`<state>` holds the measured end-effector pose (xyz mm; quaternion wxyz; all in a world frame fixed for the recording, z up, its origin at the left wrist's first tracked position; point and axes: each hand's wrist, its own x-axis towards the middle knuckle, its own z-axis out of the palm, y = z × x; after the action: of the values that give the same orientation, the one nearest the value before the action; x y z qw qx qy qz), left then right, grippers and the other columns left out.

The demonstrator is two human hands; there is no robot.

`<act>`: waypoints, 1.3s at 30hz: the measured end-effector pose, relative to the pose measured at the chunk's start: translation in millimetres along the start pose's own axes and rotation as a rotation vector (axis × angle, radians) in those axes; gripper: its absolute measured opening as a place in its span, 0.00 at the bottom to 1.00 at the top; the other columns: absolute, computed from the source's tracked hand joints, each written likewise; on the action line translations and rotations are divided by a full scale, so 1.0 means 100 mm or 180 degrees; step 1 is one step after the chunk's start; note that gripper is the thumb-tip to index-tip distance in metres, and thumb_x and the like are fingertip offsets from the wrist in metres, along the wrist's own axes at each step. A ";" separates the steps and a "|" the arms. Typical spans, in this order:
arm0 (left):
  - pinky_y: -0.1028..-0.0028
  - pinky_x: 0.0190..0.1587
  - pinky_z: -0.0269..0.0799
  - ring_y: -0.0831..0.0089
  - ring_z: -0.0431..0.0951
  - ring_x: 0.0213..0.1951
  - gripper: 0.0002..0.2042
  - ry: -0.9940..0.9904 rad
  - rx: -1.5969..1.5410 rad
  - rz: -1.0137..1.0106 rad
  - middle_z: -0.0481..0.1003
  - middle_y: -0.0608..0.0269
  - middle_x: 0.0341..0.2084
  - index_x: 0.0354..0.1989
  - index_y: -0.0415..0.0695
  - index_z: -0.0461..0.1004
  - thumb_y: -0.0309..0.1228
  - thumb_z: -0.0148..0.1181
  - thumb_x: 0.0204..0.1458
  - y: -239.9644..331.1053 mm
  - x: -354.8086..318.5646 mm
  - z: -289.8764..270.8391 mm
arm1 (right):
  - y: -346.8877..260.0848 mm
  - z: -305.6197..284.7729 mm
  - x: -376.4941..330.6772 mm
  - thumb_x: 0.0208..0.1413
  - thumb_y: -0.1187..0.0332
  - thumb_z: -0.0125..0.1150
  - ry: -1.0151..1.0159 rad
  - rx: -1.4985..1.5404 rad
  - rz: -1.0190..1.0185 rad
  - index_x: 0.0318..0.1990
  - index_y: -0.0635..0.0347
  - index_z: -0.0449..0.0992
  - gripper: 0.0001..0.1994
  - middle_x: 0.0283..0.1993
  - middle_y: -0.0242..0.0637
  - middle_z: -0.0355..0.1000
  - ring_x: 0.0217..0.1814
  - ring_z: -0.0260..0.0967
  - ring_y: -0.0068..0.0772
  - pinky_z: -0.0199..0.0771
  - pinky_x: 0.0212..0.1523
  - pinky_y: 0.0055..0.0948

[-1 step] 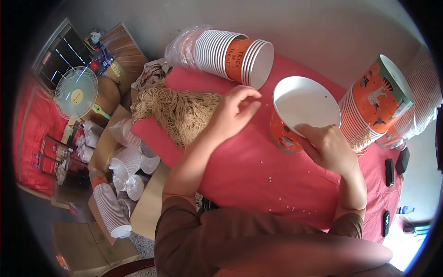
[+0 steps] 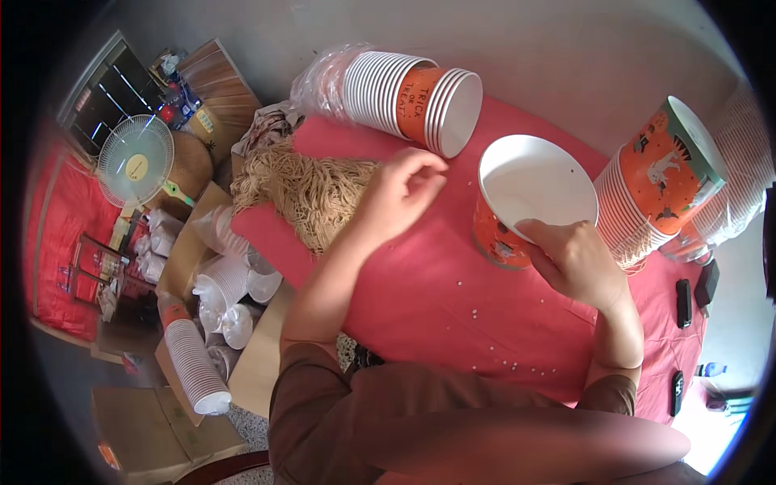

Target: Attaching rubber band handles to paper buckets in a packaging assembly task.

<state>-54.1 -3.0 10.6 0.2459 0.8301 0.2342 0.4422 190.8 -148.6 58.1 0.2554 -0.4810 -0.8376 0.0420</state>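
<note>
My right hand (image 2: pixel 578 259) grips the near rim of an orange printed paper tub (image 2: pixel 499 234) with a white inside, which stands upright on the red table (image 2: pixel 428 307). My left hand (image 2: pixel 404 190) hovers over the table with its fingers curled together. It sits just right of a heap of tan shredded straw filler (image 2: pixel 311 190), and nothing shows between the fingers. The tub looks empty inside.
A nested stack of orange tubs (image 2: pixel 412 89) lies on its side at the back, and another stack (image 2: pixel 671 170) leans at the right. Boxes with white cups (image 2: pixel 222 283) and a fan (image 2: pixel 135 166) are on the left. Dark handsets (image 2: pixel 683 303) lie at the table's right edge.
</note>
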 end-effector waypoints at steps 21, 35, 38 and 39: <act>0.63 0.52 0.64 0.64 0.71 0.46 0.05 -0.0880 0.3068 0.0211 0.71 0.64 0.34 0.30 0.45 0.80 0.26 0.66 0.43 -0.79 -0.59 -0.73 | -0.06 0.16 0.03 0.49 0.75 0.58 -0.0519 -0.0148 0.0017 0.39 0.61 0.72 0.09 0.28 0.44 0.73 0.33 0.74 0.49 0.73 0.32 0.43; 0.59 0.46 0.69 0.64 0.73 0.38 0.06 -0.0106 0.1241 0.0731 0.73 0.63 0.29 0.24 0.44 0.73 0.24 0.65 0.37 -0.19 -0.56 0.07 | -0.06 0.16 0.02 0.51 0.76 0.57 -0.0497 -0.0168 0.0040 0.40 0.63 0.72 0.08 0.24 0.46 0.72 0.31 0.73 0.52 0.70 0.31 0.46; 0.66 0.36 0.73 0.64 0.76 0.34 0.06 -0.0583 -0.0420 0.1236 0.74 0.62 0.32 0.27 0.44 0.73 0.23 0.65 0.43 0.51 -0.55 0.40 | -0.08 0.16 0.02 0.52 0.76 0.57 -0.0440 -0.0191 0.0055 0.41 0.63 0.72 0.08 0.25 0.46 0.73 0.31 0.73 0.52 0.70 0.31 0.47; 0.66 0.35 0.74 0.66 0.75 0.33 0.05 -0.0765 -0.0970 0.1450 0.74 0.62 0.31 0.30 0.44 0.74 0.23 0.64 0.46 0.68 -0.60 0.51 | -0.07 0.16 0.02 0.52 0.76 0.57 -0.0430 -0.0203 0.0060 0.41 0.63 0.72 0.08 0.25 0.47 0.73 0.31 0.73 0.53 0.70 0.31 0.47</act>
<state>-28.6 -102.1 -9.5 0.2881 0.8613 -0.0579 0.4146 176.7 -147.8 47.2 0.1823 -0.4928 -0.8494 0.0501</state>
